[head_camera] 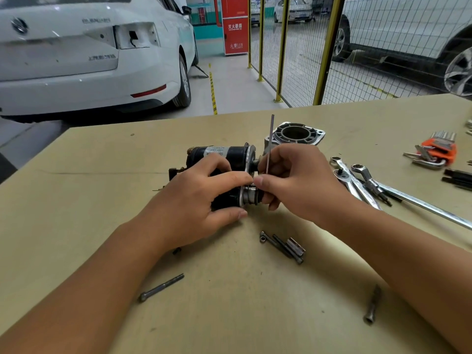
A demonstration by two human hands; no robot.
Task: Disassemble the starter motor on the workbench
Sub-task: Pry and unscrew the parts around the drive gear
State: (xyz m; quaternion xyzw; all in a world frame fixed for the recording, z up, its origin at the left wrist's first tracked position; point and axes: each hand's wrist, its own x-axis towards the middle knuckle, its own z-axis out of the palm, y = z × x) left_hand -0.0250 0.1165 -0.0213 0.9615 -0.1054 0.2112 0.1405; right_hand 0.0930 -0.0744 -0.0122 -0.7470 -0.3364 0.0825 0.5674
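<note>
Item: starter motor (224, 159), lying on its side mid-surface (102, 200), left hand (204, 198) curled round its body to steady it. Right hand (293, 182) pinches a thin hex key (270, 144) upright at the shaft end (likely working a fastener). Removed bolts (281, 247) lie just beside, kept within reach.

"火警119" on red cabinet (235, 25)

one starter motor (224, 159), one aluminium end housing (297, 134), one thin hex key (270, 144) held upright, three wrenches (357, 180), one orange hex key set (438, 149), four loose long bolts (161, 287) on the tabletop (76, 200), two hands (201, 200), two white cars (89, 54)
</note>
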